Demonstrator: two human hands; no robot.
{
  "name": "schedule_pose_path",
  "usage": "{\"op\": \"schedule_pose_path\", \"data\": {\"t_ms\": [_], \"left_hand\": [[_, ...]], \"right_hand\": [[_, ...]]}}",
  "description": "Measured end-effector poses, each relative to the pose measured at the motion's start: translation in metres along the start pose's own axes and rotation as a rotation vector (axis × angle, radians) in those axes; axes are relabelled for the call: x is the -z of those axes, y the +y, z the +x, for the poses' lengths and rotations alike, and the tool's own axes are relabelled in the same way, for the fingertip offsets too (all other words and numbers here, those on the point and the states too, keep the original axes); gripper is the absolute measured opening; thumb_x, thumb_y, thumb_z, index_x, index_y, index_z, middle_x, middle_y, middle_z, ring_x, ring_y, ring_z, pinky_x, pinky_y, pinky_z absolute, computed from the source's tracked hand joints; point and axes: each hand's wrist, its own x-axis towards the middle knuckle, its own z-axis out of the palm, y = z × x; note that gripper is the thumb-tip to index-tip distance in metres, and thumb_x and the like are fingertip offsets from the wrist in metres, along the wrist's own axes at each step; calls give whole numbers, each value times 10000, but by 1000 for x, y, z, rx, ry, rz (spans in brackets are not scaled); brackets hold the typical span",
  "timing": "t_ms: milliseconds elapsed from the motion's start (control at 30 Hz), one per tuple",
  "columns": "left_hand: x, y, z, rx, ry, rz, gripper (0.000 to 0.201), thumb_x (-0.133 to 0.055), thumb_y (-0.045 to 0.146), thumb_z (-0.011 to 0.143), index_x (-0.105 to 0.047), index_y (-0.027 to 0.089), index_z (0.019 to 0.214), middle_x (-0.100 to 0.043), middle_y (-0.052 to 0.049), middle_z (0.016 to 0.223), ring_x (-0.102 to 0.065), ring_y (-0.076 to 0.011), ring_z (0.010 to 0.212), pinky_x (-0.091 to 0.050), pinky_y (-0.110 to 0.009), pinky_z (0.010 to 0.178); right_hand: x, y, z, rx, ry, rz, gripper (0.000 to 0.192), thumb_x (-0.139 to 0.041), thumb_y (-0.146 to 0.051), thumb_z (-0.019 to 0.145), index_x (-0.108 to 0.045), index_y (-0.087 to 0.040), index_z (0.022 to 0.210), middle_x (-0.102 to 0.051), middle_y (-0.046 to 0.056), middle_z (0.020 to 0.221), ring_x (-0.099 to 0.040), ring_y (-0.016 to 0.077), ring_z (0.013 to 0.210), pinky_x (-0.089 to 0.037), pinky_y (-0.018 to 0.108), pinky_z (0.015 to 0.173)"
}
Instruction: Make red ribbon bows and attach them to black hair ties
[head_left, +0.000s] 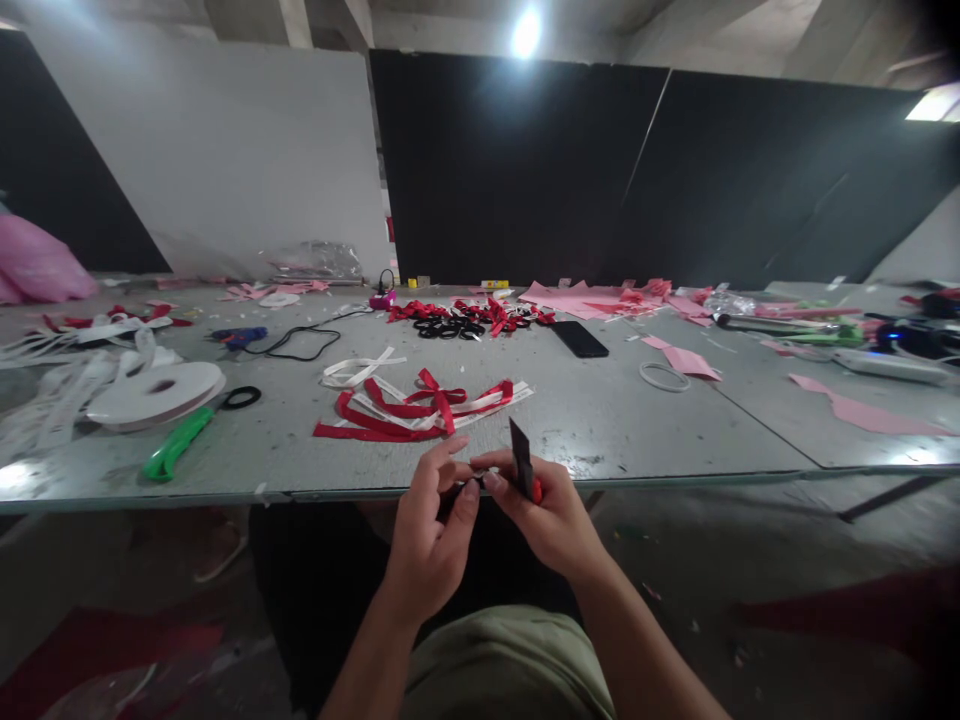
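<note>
My left hand (433, 530) and my right hand (551, 515) meet just in front of the table's near edge, fingertips almost touching. Between the thumbs and fingers of both is a small black item, mostly hidden; its kind is unclear. My right hand also grips a dark, flat, blade-like tool (520, 450) that points upward, with a bit of red showing at its lower end. Just beyond my fingers, red ribbon strips (375, 432) and white printed strips lie together, a red bow (439, 395) on top.
A ribbon spool (161, 390), a green-handled tool (178, 443) and a black ring (241, 397) lie at left. Farther back are a blue glue gun (240, 337), a pile of red bows with black bands (450, 327), and a phone (580, 339). Pink scraps (690, 362) lie right.
</note>
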Motion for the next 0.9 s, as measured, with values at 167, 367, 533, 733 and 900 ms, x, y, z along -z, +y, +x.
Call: {"op": "schedule_pose_path", "data": {"t_ms": [167, 367, 533, 733, 900], "left_hand": [[2, -2, 4, -8, 19, 76, 374, -515, 232, 941, -406, 274, 1297, -655, -19, 969, -630, -152, 915, -494, -297, 858], [0, -2, 7, -277, 117, 374, 291, -564, 168, 894, -543, 217, 1180, -603, -75, 1153, -557, -200, 1119, -434, -358, 996], [-4, -1, 3, -197, -93, 324, 414, -457, 190, 951, -431, 222, 1362, -517, -95, 1359, -464, -202, 1279, -377, -367, 1086], [-4, 0, 5, -134, -119, 340, 378, -396, 228, 984, -439, 223, 1360, -552, -95, 1284, -498, -205, 1210, -405, -384, 1043], [-4, 4, 10, -192, -36, 474, 334, -405, 210, 977, -527, 189, 1286, -625, -104, 1122, -550, -235, 1066, -440, -429, 955]], "right_hand": [[4, -4, 3, 95, -5, -196, 159, -600, -267, 878, -711, -168, 935, -635, 32, 781, -573, 152, 723, -440, 271, 687], [-2, 0, 2, -135, 78, -14, 167, -615, -309, 846, -673, -155, 878, -576, -14, 618, -529, 112, 524, -429, 235, 521], [-16, 6, 0, -387, 170, 447, 205, -692, -347, 769, -644, -161, 840, -549, -42, 556, -496, 94, 420, -404, 200, 389], [-21, 7, 0, -429, 168, 599, 273, -747, -380, 748, -667, -152, 875, -575, -23, 570, -516, 104, 453, -431, 208, 409], [-24, 9, -1, -403, 199, 657, 276, -758, -378, 746, -672, -163, 894, -536, -41, 554, -457, 83, 430, -422, 203, 414]]}}
